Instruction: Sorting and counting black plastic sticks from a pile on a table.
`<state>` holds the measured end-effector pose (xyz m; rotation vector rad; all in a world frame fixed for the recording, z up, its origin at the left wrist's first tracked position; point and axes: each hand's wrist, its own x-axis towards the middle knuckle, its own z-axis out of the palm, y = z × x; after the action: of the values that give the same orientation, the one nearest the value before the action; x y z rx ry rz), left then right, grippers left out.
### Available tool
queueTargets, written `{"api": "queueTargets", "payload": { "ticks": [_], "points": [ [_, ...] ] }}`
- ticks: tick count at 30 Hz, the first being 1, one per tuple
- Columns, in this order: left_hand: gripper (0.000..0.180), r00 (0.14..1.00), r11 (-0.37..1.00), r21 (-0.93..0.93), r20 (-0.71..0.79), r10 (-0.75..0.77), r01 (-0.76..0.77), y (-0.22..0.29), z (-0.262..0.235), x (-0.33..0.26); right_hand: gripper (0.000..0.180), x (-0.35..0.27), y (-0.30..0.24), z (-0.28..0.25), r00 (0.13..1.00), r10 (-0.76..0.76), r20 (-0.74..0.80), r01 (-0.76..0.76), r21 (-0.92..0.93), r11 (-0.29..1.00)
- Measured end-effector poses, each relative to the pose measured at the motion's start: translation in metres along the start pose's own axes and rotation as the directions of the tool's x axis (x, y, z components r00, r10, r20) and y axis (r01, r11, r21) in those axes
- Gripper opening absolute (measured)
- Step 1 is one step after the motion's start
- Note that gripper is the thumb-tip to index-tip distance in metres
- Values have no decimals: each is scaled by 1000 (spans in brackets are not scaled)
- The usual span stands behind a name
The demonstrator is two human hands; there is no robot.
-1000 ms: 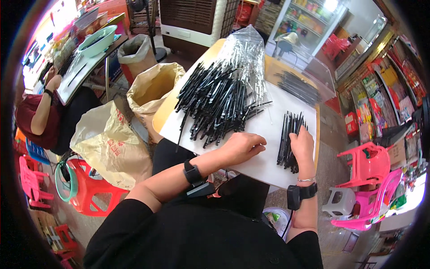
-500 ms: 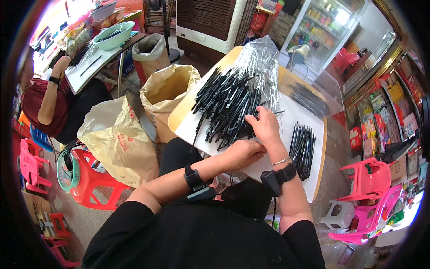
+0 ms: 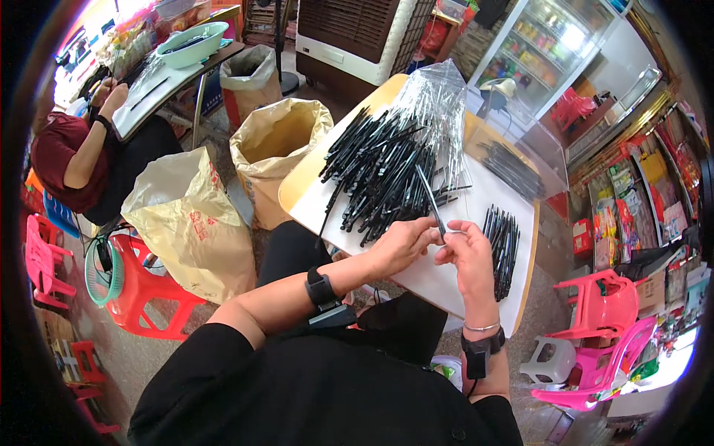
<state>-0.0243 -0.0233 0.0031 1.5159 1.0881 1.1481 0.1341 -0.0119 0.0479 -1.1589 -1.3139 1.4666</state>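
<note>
Just in front of the pile of black pens (image 3: 387, 175), the left hand (image 3: 401, 245) and right hand (image 3: 465, 253) are pinching 1 pen (image 3: 430, 199); it is judged light, stiff, smooth, best gripped mid-barrel.

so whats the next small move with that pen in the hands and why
Probably lay the black pen on the neat row of pens right of the right hand. Both hands, the left hand too, pinch its lower end above the white board, and that row lies closest.
</note>
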Motion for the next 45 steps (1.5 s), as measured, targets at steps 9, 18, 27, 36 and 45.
{"api": "queueTargets", "payload": {
  "ticks": [9,18,27,36,45],
  "points": [
    [17,997,946,-318,-10,-75,68,-7,1,-3,20,-18,3,3,998,15,61,13,-435,900],
    [22,995,995,34,33,89,-90,-5,8,-7,27,12,12,6,919,-369,-141,154,-733,663],
    [15,994,919,-380,19,-105,105,-11,1,-2,25,27,-10,-14,998,-42,53,53,-219,974],
    [14,990,914,-384,6,-139,131,-8,-1,-1,21,97,33,-52,928,-370,-46,11,-989,150],
    [11,997,899,-435,-36,-65,43,-12,0,-2,15,61,7,-40,962,-260,-87,-40,-983,181]
  ]
}}
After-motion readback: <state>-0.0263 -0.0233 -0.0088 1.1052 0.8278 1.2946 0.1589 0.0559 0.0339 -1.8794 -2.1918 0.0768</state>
